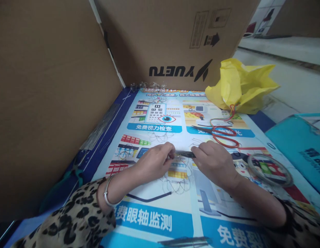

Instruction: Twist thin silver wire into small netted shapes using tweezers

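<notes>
Thin grey wire loops [178, 182] are apparently pinched in the left hand [157, 160], slim dark metal tool [186, 154] gripped in the right hand [214, 162]; tip best kept steady.

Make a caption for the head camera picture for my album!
Right hand holds a dark tool pointing toward the left hand, near red-handled scissors.
</notes>
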Action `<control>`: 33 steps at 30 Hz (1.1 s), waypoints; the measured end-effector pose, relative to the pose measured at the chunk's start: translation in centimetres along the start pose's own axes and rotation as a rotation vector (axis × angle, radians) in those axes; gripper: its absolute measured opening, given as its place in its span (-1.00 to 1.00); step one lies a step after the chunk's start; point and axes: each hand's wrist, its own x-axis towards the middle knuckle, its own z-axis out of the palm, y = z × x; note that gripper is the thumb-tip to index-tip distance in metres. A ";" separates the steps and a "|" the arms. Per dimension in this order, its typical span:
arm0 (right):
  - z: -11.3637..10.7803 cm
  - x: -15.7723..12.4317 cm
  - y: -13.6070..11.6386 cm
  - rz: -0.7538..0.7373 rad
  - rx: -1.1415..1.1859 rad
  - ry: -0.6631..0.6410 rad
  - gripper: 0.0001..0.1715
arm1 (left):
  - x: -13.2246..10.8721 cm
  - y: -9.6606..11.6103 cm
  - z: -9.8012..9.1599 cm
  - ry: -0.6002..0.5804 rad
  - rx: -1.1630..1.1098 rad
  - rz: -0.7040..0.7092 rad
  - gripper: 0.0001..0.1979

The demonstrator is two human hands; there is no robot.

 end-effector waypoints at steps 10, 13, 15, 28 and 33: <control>0.5 -0.2 -0.4 0.112 0.139 0.000 -0.84 | 0.1 -0.3 0.1 0.032 0.011 0.052 -0.91; 0.6 -0.2 -0.4 0.150 0.186 -0.012 -0.82 | 0.1 -0.3 0.0 0.069 -0.008 0.097 -0.94; 0.6 -0.3 -0.3 0.166 0.216 -0.027 -0.84 | 0.2 -0.2 -0.2 0.087 -0.032 0.130 -0.92; 1.1 -0.6 -0.5 0.221 0.266 -0.047 -0.87 | 0.3 -0.8 -0.5 0.178 -0.154 0.071 -0.83; 0.9 -0.6 -0.5 0.210 0.248 -0.046 -0.86 | 0.4 -1.0 -0.4 0.149 -0.266 0.020 -0.85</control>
